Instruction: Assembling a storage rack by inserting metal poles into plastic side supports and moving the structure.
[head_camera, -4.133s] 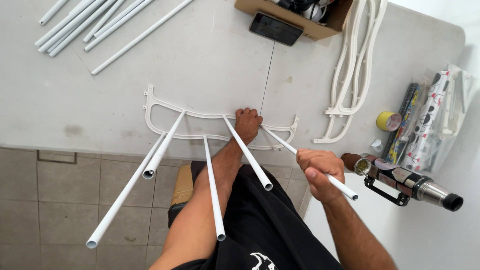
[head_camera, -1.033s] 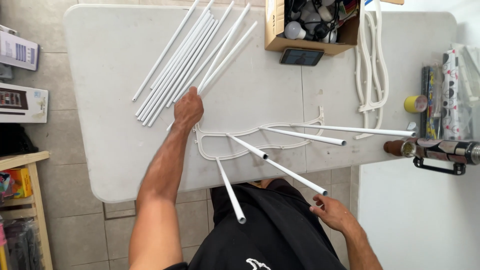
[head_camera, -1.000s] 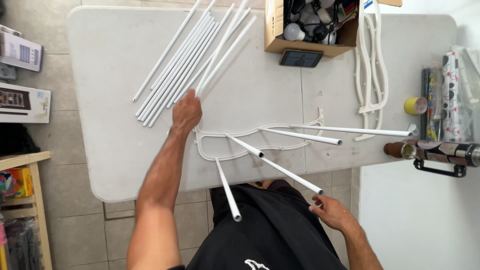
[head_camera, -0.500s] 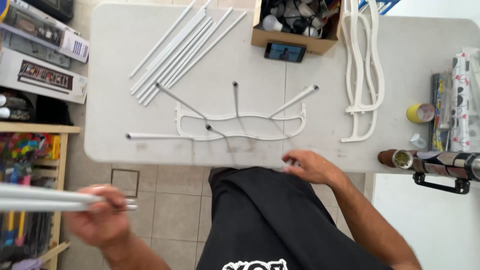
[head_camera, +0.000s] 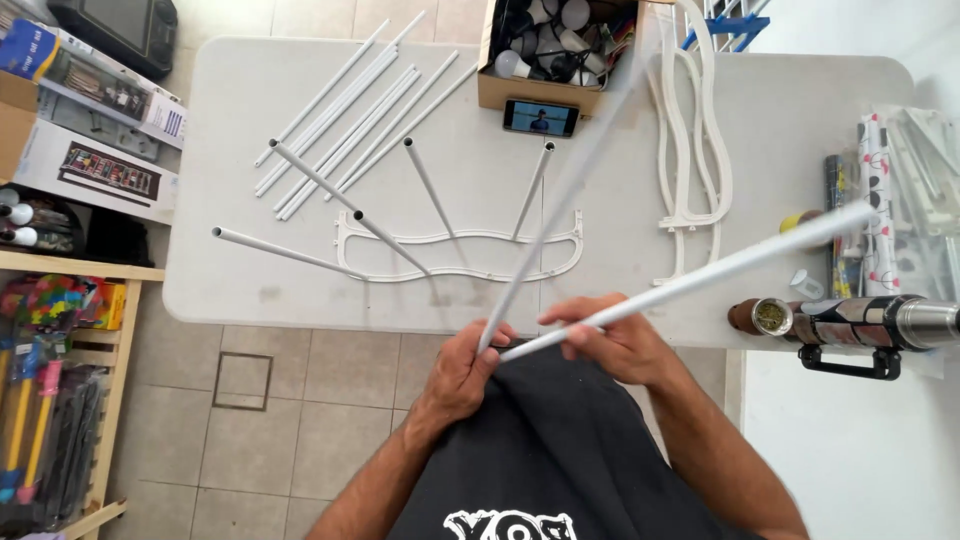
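Left hand (head_camera: 462, 372) gripping one white tube (head_camera: 560, 200), right hand (head_camera: 612, 342) gripping another tube (head_camera: 720, 270), four tubes standing in wavy frame (head_camera: 460, 272)

Single head view, looking almost straight down from above the person's chest. Desk (head_camera: 250, 290) fills the upper frame toward 12 o'clock, both hands close at bottom centre, tiled floor at 7 o'clock. Height above the desk looks like standing height, probably. No second view overlaps.
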